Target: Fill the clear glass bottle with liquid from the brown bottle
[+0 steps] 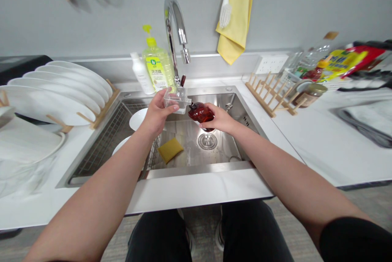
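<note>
My left hand (157,113) is shut on a small clear square container (175,105), held over the stainless steel sink (196,94). My right hand (219,118) grips a dark amber pump bottle (200,114), tilted so its nozzle reaches toward the container's side. The nozzle tip almost meets the container, but I cannot tell if they touch. Below the hands, a yellow sponge (170,150) lies on the sink floor near the drain (207,141). White dishes (137,119) rest partly hidden under my left forearm.
A chrome faucet (174,29) rises behind the sink beside a green dish soap bottle (156,66) and a white bottle (141,73). White plates (52,90) stand in a wooden rack at left. An empty wooden rack (269,94) sits at right. A yellow cloth (234,17) hangs above.
</note>
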Demonstrator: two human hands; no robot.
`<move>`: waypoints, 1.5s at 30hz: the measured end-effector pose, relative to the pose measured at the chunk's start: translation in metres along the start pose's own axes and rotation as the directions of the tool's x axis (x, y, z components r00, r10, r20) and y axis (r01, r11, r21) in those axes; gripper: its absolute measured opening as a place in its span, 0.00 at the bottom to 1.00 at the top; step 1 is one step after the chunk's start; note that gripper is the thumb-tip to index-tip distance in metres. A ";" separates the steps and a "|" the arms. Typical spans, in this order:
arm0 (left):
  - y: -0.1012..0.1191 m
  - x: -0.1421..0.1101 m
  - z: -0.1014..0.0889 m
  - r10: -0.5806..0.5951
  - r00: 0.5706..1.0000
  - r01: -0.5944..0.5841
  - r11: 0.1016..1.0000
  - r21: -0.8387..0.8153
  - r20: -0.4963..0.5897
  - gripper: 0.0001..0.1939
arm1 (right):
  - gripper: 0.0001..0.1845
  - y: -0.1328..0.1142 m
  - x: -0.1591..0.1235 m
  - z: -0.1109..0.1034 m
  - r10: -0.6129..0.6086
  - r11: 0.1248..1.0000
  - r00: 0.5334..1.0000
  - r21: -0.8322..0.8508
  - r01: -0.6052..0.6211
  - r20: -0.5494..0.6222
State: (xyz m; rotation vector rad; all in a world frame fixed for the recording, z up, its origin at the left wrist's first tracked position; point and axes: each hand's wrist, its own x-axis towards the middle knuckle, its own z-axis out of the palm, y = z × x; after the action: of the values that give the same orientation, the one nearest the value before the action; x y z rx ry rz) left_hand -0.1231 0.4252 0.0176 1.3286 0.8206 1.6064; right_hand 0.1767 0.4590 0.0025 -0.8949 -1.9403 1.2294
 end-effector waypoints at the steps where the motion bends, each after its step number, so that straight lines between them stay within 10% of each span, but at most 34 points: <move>1: 0.000 0.000 0.000 0.003 1.000 -0.003 1.000 0.003 0.000 0.42 | 0.43 0.000 0.000 0.000 0.002 1.000 1.000 0.002 -0.002 0.000; 45: 0.000 0.001 0.002 0.043 0.998 -0.043 0.999 -0.006 -0.035 0.44 | 0.43 0.002 0.001 0.002 -0.009 1.000 1.000 -0.005 0.009 -0.014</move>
State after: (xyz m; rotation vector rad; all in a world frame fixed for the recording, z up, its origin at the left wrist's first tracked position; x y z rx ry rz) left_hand -0.1214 0.4264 0.0184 1.3243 0.8119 1.6691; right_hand 0.1750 0.4598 -0.0001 -0.8943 -1.9353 1.2107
